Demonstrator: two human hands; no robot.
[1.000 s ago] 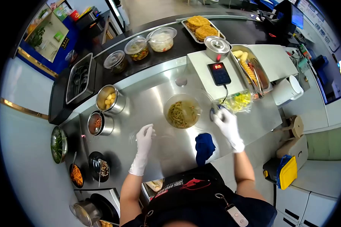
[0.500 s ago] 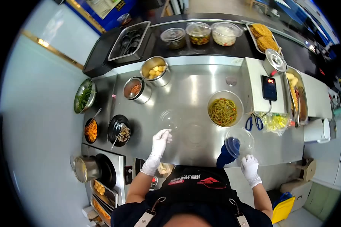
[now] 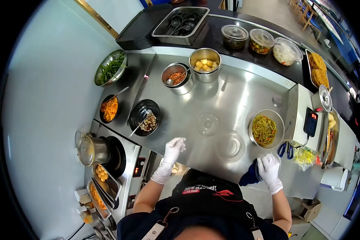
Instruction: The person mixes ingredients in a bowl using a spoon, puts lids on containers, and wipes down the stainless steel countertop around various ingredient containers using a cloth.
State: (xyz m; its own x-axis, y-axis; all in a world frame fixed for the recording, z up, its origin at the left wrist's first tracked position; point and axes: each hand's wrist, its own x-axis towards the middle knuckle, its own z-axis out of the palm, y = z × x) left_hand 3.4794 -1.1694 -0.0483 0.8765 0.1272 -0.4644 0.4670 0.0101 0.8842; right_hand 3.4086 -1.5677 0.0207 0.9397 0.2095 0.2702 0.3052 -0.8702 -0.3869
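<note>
My left hand (image 3: 174, 151), in a white glove, hovers by the counter's front edge with its fingers curled together and nothing visible in them. My right hand (image 3: 269, 166), also gloved, is closed on the rim of a clear plastic lid (image 3: 279, 161), mostly hidden behind the hand. Beside and partly under it lies a dark blue cloth (image 3: 250, 176). Just beyond the right hand is a bowl of green beans (image 3: 264, 131). Two clear round pieces of plastic, one smaller (image 3: 208, 124) and one larger (image 3: 231, 146), lie flat between the hands.
Black bowl with spoon (image 3: 145, 118), orange shreds (image 3: 109, 109) and greens (image 3: 112, 69) stand left. Two metal pots (image 3: 178, 79) (image 3: 205, 65) are at the back. Blue scissors (image 3: 285, 150) lie near a digital display (image 3: 310, 122) at right. A stove with a pot (image 3: 93, 150) is lower left.
The view has turned, so the counter's things appear shifted right. The clear lid, earlier spread out over the blue cloth, is now mostly behind my right hand. My left hand's fingers have drawn together.
</note>
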